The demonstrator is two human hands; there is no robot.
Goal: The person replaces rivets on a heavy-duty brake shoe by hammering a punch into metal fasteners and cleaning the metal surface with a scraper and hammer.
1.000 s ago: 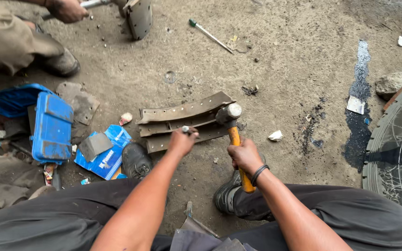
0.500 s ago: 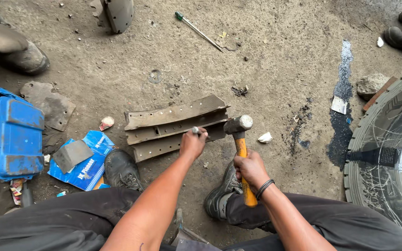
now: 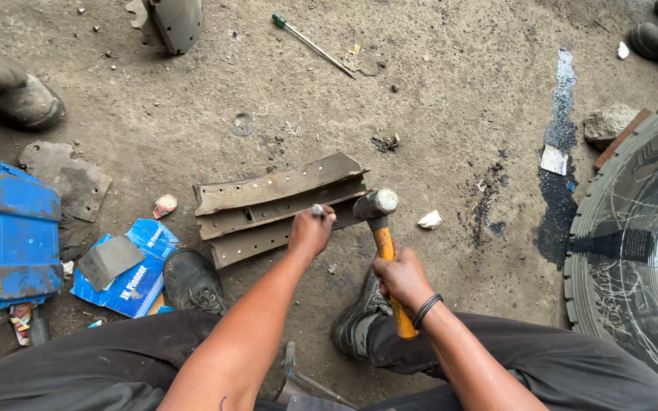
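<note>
My left hand (image 3: 311,232) pinches a small metal punch (image 3: 317,209) upright on the curved rusty steel brake shoe (image 3: 279,205) lying lengthwise left-to-right on the floor, while my right hand (image 3: 401,278) fingers wrap the orange-handled hammer (image 3: 375,204), head just right of the punch.

Both forearms are left bare, with no sleeves seen on them. A thin black band is worn round the wrist behind the right hand (image 3: 401,278), while nothing is worn at the left hand (image 3: 310,234). The legs are covered by dark grey trousers (image 3: 565,365), creased and dusty. Worn black lace-up shoes (image 3: 192,280) are seen on both feet.
</note>
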